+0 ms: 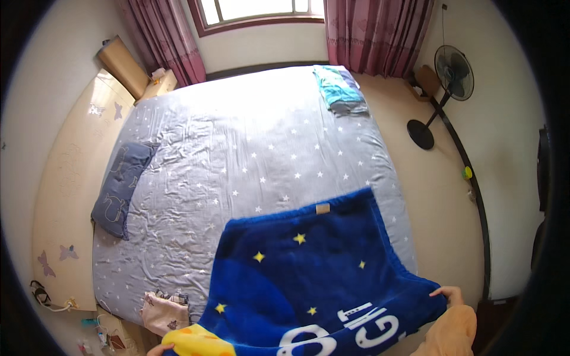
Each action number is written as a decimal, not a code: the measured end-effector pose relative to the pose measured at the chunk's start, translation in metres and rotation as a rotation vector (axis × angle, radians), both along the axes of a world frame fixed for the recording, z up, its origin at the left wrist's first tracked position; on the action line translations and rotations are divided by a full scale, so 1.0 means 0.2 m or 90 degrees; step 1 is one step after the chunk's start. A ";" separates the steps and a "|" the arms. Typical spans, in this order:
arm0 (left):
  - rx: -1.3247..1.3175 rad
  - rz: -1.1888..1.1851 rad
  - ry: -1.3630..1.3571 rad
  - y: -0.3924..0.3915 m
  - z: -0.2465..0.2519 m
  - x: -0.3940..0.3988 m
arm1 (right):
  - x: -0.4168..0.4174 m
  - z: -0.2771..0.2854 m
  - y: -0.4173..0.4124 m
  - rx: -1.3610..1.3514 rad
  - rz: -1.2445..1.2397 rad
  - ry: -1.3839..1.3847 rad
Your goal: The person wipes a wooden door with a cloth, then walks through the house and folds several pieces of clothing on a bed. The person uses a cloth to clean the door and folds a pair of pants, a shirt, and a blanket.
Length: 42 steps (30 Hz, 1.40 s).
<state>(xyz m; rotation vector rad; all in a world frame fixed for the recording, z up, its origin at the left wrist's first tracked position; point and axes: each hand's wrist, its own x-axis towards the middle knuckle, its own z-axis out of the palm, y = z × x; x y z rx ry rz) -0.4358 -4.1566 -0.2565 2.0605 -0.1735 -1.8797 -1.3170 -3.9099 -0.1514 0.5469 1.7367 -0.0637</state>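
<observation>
A dark blue plush blanket (pixel 307 267) with yellow stars, white lettering and a yellow patch is spread out over the near part of the bed. My right hand (pixel 447 293) grips its right edge beyond the bed's side. At the bottom left, my left hand (pixel 161 349) holds the blanket beside the yellow patch; only part of that hand shows. Beneath lies a wrinkled grey sheet (pixel 285 169) with white stars. The blanket's far edge, bearing a small tag, rests on or hangs just above the sheet; which one is unclear.
A dark pillow (pixel 124 191) lies by the headboard (pixel 62 178). Folded teal cloth (pixel 340 91) sits at the far right corner, pink folded clothes (pixel 165 311) at the near left edge. Right of the bed stands a black fan (pixel 454 73). A nightstand (pixel 164 86) stands far left.
</observation>
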 end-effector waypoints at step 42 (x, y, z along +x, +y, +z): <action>-0.264 -0.322 -0.515 0.62 -0.14 -0.12 | -0.07 -0.64 -0.35 -0.305 0.352 0.671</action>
